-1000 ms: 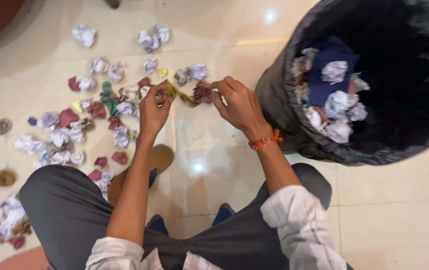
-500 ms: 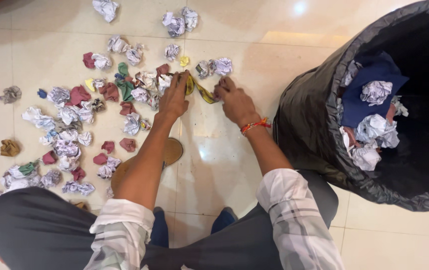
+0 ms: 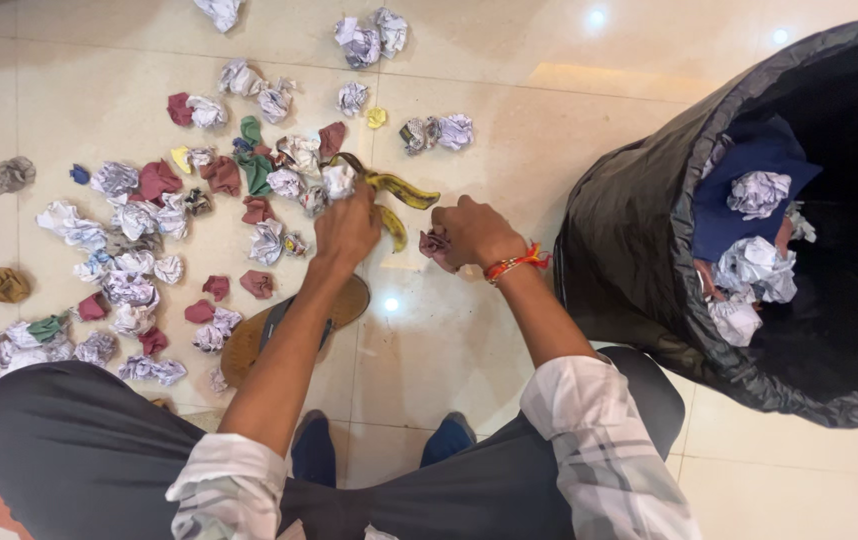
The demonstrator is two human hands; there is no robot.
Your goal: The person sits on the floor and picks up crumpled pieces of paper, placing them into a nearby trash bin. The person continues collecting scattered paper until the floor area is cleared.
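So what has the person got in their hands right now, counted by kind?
banana peel: 1, gripped by the left hand
crumpled paper: 2, a white paper ball at the left hand's fingertips and a maroon paper ball in the right hand
Total: 3

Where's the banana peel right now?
Head view, upper centre: the banana peel hangs from the left hand, beside the right hand, left of the black bin.
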